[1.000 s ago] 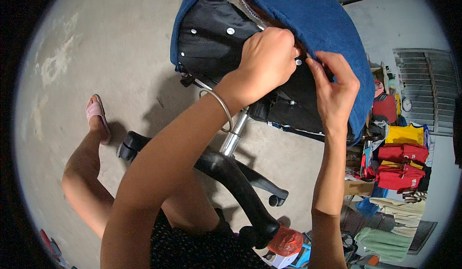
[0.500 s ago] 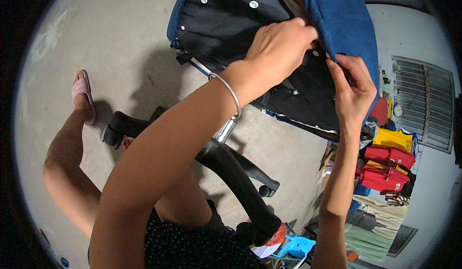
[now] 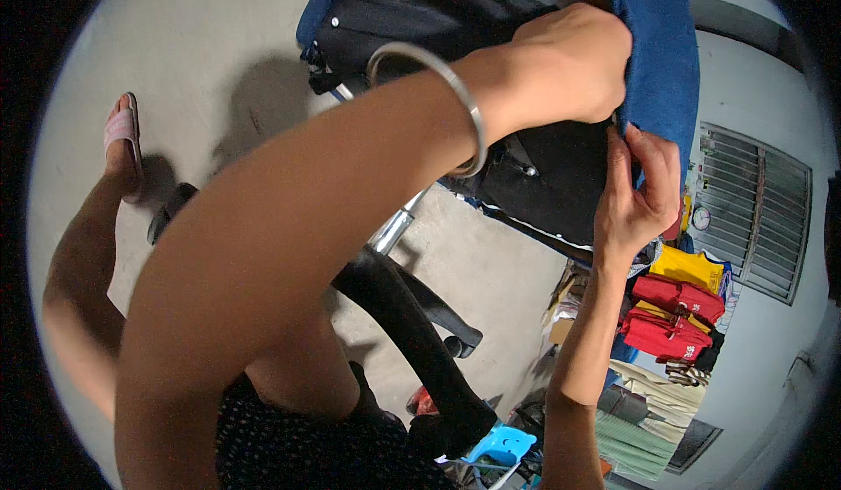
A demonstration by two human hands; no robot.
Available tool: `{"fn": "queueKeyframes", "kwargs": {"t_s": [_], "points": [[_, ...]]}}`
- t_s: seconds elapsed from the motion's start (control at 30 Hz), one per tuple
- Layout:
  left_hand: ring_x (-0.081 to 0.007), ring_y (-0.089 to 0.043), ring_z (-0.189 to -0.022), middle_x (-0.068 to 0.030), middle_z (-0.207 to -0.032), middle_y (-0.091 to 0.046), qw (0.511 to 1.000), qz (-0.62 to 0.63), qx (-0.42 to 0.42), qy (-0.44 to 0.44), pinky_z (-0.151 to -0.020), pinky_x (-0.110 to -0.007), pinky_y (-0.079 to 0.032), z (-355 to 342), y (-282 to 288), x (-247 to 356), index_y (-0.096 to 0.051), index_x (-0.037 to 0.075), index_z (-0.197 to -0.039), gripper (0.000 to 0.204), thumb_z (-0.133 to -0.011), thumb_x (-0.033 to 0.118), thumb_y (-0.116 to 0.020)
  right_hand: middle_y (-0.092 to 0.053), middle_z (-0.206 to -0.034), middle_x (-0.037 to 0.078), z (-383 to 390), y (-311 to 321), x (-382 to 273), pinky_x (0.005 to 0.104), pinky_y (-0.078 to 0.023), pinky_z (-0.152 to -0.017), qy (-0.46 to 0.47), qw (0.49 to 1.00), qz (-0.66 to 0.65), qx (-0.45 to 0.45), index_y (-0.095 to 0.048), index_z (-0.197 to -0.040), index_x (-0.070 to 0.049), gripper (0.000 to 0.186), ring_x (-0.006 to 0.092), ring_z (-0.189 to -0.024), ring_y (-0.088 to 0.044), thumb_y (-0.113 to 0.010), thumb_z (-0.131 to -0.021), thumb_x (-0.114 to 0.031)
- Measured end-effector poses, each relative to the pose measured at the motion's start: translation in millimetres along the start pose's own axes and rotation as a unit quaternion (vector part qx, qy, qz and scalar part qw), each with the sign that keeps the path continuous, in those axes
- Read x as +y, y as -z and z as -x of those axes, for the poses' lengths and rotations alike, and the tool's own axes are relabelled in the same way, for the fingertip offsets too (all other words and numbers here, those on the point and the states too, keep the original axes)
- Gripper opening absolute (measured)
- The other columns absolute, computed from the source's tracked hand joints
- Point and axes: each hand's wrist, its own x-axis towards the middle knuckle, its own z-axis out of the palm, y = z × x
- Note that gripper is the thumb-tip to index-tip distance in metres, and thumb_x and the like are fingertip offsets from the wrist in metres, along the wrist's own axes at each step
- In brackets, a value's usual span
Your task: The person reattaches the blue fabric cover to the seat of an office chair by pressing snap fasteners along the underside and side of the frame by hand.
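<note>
Now the left hand (image 3: 583, 65) is nearer the right hand (image 3: 642, 188), bringing the work closer along 1 edge. Left fingertips are hidden, hold unclear; right thumb and forefinger pinch the blue cover (image 3: 663, 43), black panel (image 3: 565, 175) just left of them.

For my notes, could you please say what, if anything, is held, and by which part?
Right hand: blue chair cover, pinched at its edge; left hand: hold hidden from view.
</note>
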Motion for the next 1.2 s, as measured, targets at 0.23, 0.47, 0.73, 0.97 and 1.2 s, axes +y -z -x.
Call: {"fn": "queueKeyframes", "kwargs": {"t_s": [0.23,0.47,0.73,0.97,1.2], "points": [[-0.0244,-0.065,-0.068,-0.0160,-0.075,-0.065,0.981,-0.116,-0.145,-0.062,-0.066,-0.032,-0.051,-18,7,5,-0.071,0.006,-0.077,0.017,-0.064,0.014,-0.065,-0.059,-0.072,0.009,7,-17,0,0.0297,-0.043,-0.060,0.106,0.989,0.094,0.035,-0.064,-0.079,0.001,0.014,0.0218,-0.065,-0.054,-0.069,-0.067,0.007],[-0.0254,-0.066,-0.082,-0.0156,-0.087,-0.066,0.984,-0.130,-0.115,-0.026,-0.074,-0.032,-0.051,-20,7,7,-0.070,0.005,-0.087,0.022,-0.069,0.016,-0.063,-0.058,-0.071,0.009,7,-29,-5,0.0313,-0.043,-0.057,0.164,0.970,0.173,0.046,-0.063,-0.073,0.001,0.010,0.0232,-0.064,-0.053,-0.070,-0.067,0.005],[-0.0241,-0.066,-0.081,-0.0149,-0.085,-0.066,0.979,-0.130,-0.134,0.084,-0.073,-0.032,-0.051,-20,9,27,-0.071,0.007,-0.086,0.021,-0.071,0.018,-0.061,-0.057,-0.069,0.010,9,-30,1,0.0308,-0.044,-0.056,0.169,0.971,0.158,0.062,-0.063,-0.071,0.002,0.008,0.0231,-0.063,-0.054,-0.069,-0.068,0.006],[-0.0232,-0.066,-0.080,-0.0144,-0.083,-0.067,0.962,-0.158,-0.110,0.191,-0.073,-0.032,-0.051,-11,12,48,-0.071,0.008,-0.085,0.020,-0.073,0.020,-0.060,-0.056,-0.069,0.010,8,-36,4,0.0310,-0.045,-0.057,0.196,0.960,0.195,0.040,-0.064,-0.073,0.002,0.008,0.0240,-0.065,-0.054,-0.068,-0.068,0.007],[-0.0250,-0.066,-0.084,-0.0135,-0.086,-0.067,0.972,-0.193,-0.135,-0.018,-0.075,-0.032,-0.051,-14,-6,17,-0.071,0.007,-0.086,0.023,-0.068,0.019,-0.064,-0.057,-0.076,0.011,22,-45,25,0.0337,-0.046,-0.060,0.200,0.951,0.221,0.084,-0.067,-0.083,0.003,0.014,0.0268,-0.069,-0.054,-0.066,-0.070,0.007]]}}
